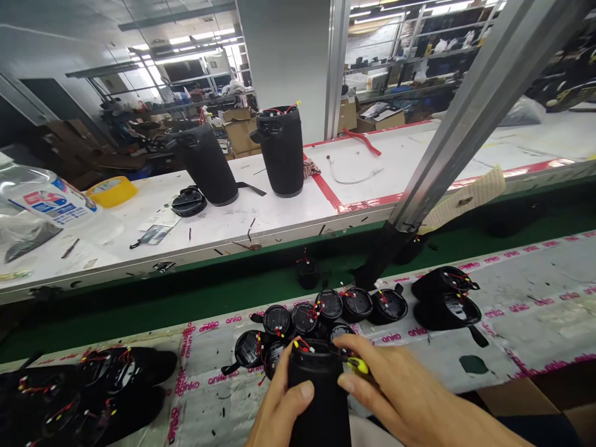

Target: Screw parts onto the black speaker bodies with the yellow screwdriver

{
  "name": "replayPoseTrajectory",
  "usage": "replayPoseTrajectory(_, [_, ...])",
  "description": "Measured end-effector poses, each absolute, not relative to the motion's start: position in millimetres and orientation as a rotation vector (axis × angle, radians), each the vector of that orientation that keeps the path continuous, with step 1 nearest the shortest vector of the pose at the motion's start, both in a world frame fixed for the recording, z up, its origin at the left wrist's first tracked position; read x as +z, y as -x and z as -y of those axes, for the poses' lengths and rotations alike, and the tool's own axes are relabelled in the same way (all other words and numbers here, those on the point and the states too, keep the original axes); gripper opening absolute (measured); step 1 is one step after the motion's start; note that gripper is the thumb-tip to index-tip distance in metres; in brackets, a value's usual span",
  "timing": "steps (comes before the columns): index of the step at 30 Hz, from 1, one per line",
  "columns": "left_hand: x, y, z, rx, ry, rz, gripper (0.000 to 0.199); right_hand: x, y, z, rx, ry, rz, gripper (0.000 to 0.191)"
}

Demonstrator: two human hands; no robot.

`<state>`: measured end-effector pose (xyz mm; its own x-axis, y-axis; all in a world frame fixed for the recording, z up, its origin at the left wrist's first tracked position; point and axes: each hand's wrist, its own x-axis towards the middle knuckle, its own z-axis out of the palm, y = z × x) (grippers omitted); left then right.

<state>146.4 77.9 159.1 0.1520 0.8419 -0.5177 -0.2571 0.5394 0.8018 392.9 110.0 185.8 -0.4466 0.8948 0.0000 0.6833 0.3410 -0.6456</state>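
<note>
A black cylindrical speaker body (pixel 319 397) stands upright in front of me, with red wires and small white connectors at its open top. My left hand (pixel 285 397) is wrapped round its left side, the thumb lying across the front. At the right of the rim, my right hand (pixel 395 379) closes on a small tool with a yellow and black handle (pixel 358 365). The tool's kind is hidden by the fingers, and its dark tip points toward the rim. Just beyond, several similar black speaker bodies (pixel 329 304) stand in a cluster with wires showing on top.
More speaker bodies lie at the left (pixel 139 397) and right (pixel 447 310) on the plastic-covered bench (pixel 205 360). Two stand on the white shelf (pixel 251 214), near yellow tape (pixel 112 191) and a plastic bottle (pixel 60 198). A slanted metal post (pixel 447 124) rises at the right.
</note>
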Motion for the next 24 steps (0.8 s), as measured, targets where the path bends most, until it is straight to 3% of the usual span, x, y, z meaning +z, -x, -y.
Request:
replayPoseTrajectory(3, [154.8,-144.5,-78.6,0.843,-0.667,-1.094,0.075,176.3,-386.4,-108.3,1.012,1.486,2.157,0.047])
replayPoseTrajectory(8, [145.5,-153.8,-81.1,1.006,-0.641,-1.030,0.098,165.5,-385.3,-121.8,1.350,1.341,1.928,0.042])
replayPoseTrajectory(13, [131.6,-154.2,-87.4,0.999,-0.343,-0.844,0.071,150.1,-384.2,-128.5,1.574,1.196,1.676,0.050])
replayPoseTrajectory(18, [135.0,-157.9,-91.8,0.963,-0.450,-0.771,0.077,138.3,-376.0,-134.1,1.807,1.064,1.452,0.060])
replayPoseTrajectory(21, [142.9,-162.2,-88.0,0.919,-0.460,-0.765,0.074,137.8,-378.1,-132.8,1.723,1.191,1.527,0.059])
replayPoseTrajectory(24, [148.3,-162.1,-82.8,0.951,-0.493,-0.806,0.075,145.8,-387.0,-124.5,1.174,1.426,1.790,0.045])
